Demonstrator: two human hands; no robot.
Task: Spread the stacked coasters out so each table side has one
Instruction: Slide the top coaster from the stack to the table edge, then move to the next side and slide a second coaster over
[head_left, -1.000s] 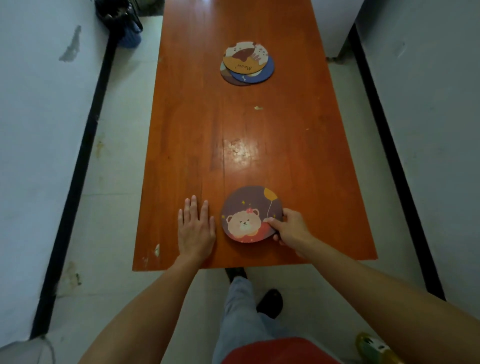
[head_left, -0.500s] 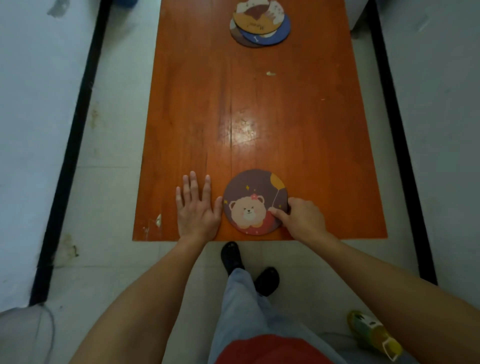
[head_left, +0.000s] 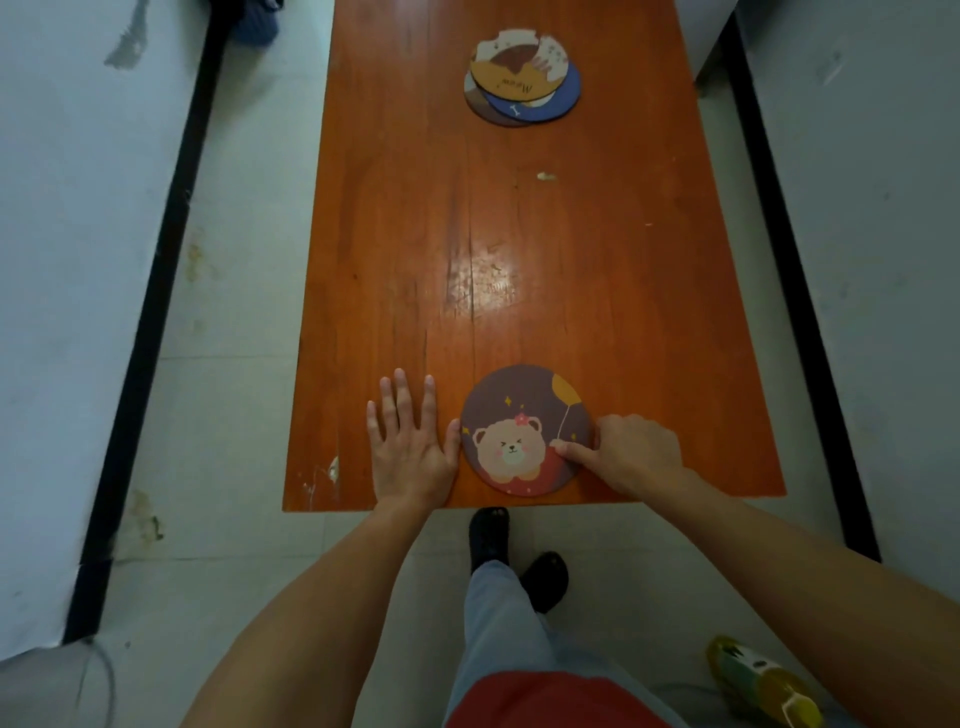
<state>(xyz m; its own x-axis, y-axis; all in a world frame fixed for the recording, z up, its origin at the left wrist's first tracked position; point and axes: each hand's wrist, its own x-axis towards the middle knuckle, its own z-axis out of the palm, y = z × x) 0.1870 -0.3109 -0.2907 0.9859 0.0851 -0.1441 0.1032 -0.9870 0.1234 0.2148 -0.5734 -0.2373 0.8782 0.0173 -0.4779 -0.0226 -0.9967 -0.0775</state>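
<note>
A round bear coaster (head_left: 519, 426) lies flat on the orange wooden table (head_left: 519, 260), close to its near edge. My right hand (head_left: 631, 454) pinches the coaster's right rim, thumb on top. My left hand (head_left: 408, 441) rests flat on the table just left of the coaster, fingers spread, thumb touching its rim. A loose stack of three overlapping coasters (head_left: 522, 78) sits near the table's far end, an orange one on top, a blue and a brown one beneath.
A small pale speck (head_left: 545, 176) lies on the table mid-way. Black-edged white walls flank the table on both sides, leaving narrow floor strips. A yellow bottle (head_left: 763, 680) lies on the floor at lower right. My legs and dark shoes stand below the near edge.
The bear coaster has slid slightly toward the near edge with my right hand on it. The camera view has shifted; my left hand stays flat beside the coaster.
</note>
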